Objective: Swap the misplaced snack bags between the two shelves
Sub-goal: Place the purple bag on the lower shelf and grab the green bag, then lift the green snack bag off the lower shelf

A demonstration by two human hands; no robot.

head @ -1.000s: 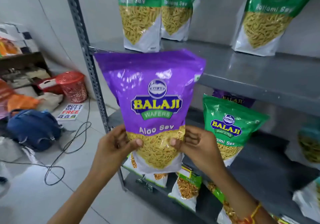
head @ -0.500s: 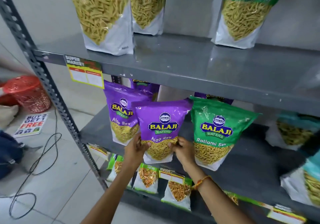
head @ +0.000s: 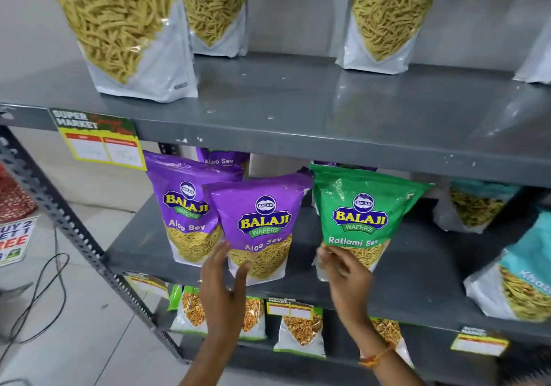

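A purple Aloo Sev bag (head: 262,221) stands on the middle shelf (head: 417,281), leaning in front of another purple Aloo Sev bag (head: 185,207). My left hand (head: 223,284) is open just below it, fingers spread, barely touching its lower left corner. To the right stands a green Ratlami Sev bag (head: 360,215). My right hand (head: 343,269) has its fingers closed on that bag's lower left corner. Green Ratlami Sev bags (head: 125,28) line the upper shelf (head: 298,108).
Teal snack bags (head: 518,281) stand at the right of the middle shelf. Small snack packets (head: 301,332) fill the bottom shelf. A yellow price tag (head: 101,141) hangs from the upper shelf edge. Left of the slotted upright (head: 74,236), cables and a sign lie on the floor.
The purple Aloo Sev bag went from held up in both hands onto the middle shelf. My left hand let go of it; my right hand moved over to the green Ratlami Sev bag.
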